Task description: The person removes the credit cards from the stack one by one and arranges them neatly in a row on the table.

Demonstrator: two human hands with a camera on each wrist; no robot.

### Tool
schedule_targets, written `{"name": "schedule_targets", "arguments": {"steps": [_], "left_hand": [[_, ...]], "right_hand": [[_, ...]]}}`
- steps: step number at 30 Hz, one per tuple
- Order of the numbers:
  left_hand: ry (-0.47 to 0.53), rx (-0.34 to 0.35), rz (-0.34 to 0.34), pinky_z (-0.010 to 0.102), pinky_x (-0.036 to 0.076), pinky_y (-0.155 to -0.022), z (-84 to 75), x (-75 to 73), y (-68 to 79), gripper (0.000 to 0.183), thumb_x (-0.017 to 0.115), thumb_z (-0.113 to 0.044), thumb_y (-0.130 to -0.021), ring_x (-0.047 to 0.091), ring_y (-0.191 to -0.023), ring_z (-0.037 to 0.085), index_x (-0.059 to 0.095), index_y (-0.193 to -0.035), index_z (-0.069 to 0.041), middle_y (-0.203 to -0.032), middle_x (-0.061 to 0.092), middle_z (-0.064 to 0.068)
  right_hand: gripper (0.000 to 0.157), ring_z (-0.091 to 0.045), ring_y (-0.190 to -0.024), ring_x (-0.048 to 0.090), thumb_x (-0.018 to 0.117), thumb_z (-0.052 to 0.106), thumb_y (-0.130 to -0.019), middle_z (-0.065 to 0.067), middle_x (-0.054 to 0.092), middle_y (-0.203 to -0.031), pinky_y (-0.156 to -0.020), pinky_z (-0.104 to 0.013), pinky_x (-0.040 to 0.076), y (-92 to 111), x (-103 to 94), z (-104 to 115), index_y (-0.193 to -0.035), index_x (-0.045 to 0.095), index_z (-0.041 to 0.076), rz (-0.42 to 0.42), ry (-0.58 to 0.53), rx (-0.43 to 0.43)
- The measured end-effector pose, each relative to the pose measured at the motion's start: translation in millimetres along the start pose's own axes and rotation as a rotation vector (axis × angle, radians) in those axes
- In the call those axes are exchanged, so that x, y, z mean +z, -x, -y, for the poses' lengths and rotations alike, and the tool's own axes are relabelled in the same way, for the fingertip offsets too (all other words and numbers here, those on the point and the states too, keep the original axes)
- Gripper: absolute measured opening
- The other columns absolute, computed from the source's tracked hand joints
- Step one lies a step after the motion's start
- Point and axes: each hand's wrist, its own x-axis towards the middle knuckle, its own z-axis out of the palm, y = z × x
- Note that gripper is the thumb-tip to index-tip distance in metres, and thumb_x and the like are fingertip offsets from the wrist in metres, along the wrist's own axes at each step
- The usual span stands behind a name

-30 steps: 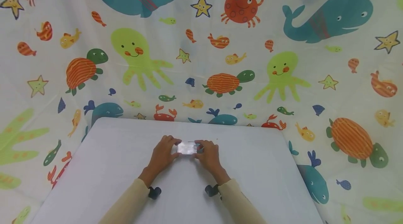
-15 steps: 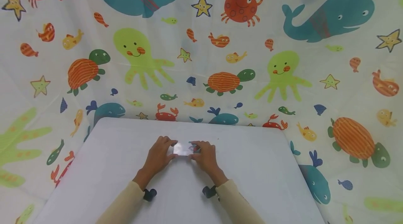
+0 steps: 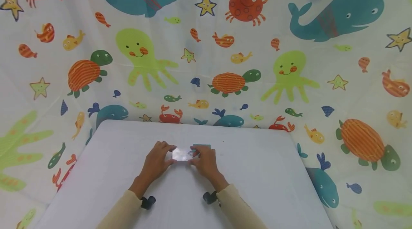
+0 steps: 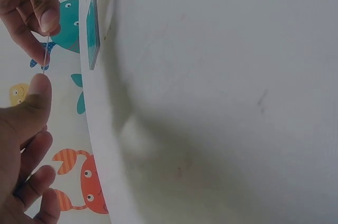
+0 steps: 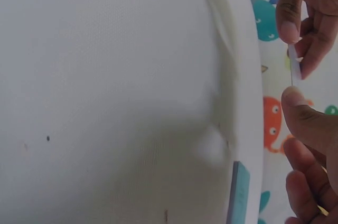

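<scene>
Both hands clamped on one thin, shiny sheet (image 3: 182,154).
I read the left hand (image 3: 156,161) at nine o'clock, right hand (image 3: 205,161) at three, each pinching an end; sheet between them, over the white table (image 3: 264,171). Glare washes out its face; both wrist views give me it edge-on, a sliver. Can't tell clear from mirrored. Toward two o'clock, a teal slab (image 4: 93,31) lies on the table, partly hidden behind the right hand, cut off at the right wrist view's bottom.
</scene>
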Motion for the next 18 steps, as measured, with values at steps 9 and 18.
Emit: {"name": "schedule_targets", "arguments": {"steps": [9, 18], "left_hand": [[0.002, -0.003, -0.026, 0.041, 0.064, -0.093, 5.1, -8.9, 8.1, 0.055, 0.098, -0.022, -0.076, 0.063, -0.103, 0.023, 0.077, -0.125, -0.013, -0.109, 0.073, 0.007], [-0.014, -0.037, -0.007, 0.039, 0.063, -0.093, 11.8, -13.7, 17.1, 0.056, 0.098, -0.022, -0.076, 0.062, -0.103, 0.022, 0.076, -0.127, -0.012, -0.11, 0.072, 0.007]], "right_hand": [[0.049, -0.007, -0.085, 0.059, 0.093, 0.025, -0.084, 0.01, 0.075, -0.091, -0.091, -0.037, 0.044, 1, 6.7, 8, -0.129, 0.076, 0.02, 0.018, -0.031, 0.003], [0.05, -0.006, -0.087, 0.057, 0.092, 0.028, -0.085, 0.011, 0.074, -0.091, -0.089, -0.032, 0.048, 1, 14.1, 16, -0.131, 0.076, 0.021, 0.044, -0.058, 0.007]]}}
